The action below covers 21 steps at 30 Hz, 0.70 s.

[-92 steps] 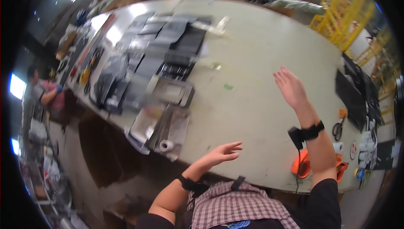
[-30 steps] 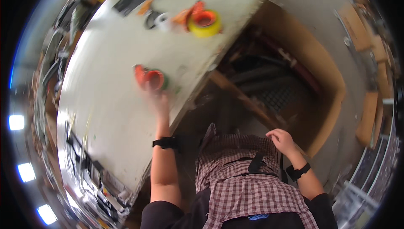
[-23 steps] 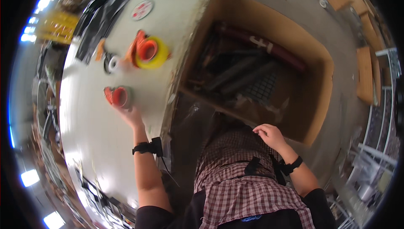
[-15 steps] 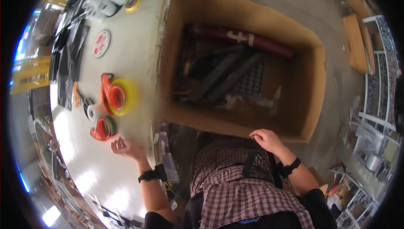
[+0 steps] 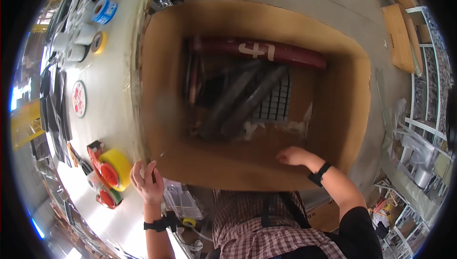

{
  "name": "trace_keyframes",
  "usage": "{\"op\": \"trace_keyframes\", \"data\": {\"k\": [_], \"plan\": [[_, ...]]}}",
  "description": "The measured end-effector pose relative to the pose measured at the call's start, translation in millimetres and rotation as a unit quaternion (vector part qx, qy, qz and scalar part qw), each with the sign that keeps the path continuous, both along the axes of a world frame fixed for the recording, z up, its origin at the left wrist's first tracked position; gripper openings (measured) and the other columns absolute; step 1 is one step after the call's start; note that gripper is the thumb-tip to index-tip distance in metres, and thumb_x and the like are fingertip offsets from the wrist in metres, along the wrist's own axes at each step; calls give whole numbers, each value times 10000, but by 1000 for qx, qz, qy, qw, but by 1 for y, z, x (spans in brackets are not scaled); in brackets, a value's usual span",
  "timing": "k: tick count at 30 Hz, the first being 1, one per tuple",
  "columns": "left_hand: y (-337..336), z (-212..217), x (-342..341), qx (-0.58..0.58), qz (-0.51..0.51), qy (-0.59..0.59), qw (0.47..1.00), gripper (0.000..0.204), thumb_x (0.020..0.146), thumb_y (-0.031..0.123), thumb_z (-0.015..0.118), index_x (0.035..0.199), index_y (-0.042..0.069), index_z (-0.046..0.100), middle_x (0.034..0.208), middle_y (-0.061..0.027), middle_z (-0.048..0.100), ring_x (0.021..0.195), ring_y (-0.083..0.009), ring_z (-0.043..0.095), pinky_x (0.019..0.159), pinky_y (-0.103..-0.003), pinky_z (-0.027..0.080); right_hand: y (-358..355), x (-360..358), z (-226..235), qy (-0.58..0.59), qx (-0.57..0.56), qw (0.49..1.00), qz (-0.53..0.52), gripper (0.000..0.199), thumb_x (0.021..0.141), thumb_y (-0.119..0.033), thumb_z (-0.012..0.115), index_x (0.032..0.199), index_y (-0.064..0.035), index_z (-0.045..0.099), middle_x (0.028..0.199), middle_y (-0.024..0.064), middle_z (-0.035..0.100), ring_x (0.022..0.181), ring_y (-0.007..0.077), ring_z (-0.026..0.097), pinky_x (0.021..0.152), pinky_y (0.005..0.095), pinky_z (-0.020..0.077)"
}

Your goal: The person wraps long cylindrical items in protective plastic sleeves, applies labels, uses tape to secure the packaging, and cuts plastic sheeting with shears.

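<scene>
The table [image 5: 116, 68] runs down the left; just beside it stands a large cardboard box [image 5: 353, 99]. Inside lie a maroon roll [image 5: 297, 56] and dark rolls [image 5: 257, 98], neither hand touching them; handling them seems not yet begun. The left hand [image 5: 148, 184], near the table's edge, has a released grip; the right hand [image 5: 295, 156] hovers over the box, its grip too dim to tell.

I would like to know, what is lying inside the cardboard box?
Inside the cardboard box are a dark red tubular piece, long dark pieces, a gridded panel and pale film scraps. The long dark pieces partly cover the panel; whatever else lies beneath them cannot be seen.
</scene>
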<state>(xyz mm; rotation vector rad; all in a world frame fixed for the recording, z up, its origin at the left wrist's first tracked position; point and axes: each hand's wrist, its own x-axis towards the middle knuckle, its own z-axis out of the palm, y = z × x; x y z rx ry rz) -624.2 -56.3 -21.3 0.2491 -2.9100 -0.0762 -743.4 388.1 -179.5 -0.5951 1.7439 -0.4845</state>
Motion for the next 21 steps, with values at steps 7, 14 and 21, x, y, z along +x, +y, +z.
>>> {"op": "trace_keyframes", "data": {"k": [7,14,21], "plan": [[-3,-11,8,-56,26,-41,997,271,696,21,614,953,99,646,1182,-202,463,1020,-352,447,761,-405,412,0,-179,-141,318,44,933,-165,354,723,-60,572,1076,-42,571,1120,184,554,1044,355,519,874,409,447],[-20,-5,39,-65,27,-75,995,361,667,-100,524,974,75,600,1268,-210,332,1112,-347,395,808,-401,388,-46,-307,-220,549,57,833,-40,804,630,-74,718,1333,-48,328,1320,153,383,1215,321,392,1015,394,353],[-19,3,43,-124,26,-130,983,429,620,-103,506,992,96,587,1284,-217,306,1146,-368,361,864,-432,366,-61,-321,-241,606,162,779,-17,1030,487,-68,782,1376,-112,263,1271,181,410,1193,343,403,981,411,366]]}}
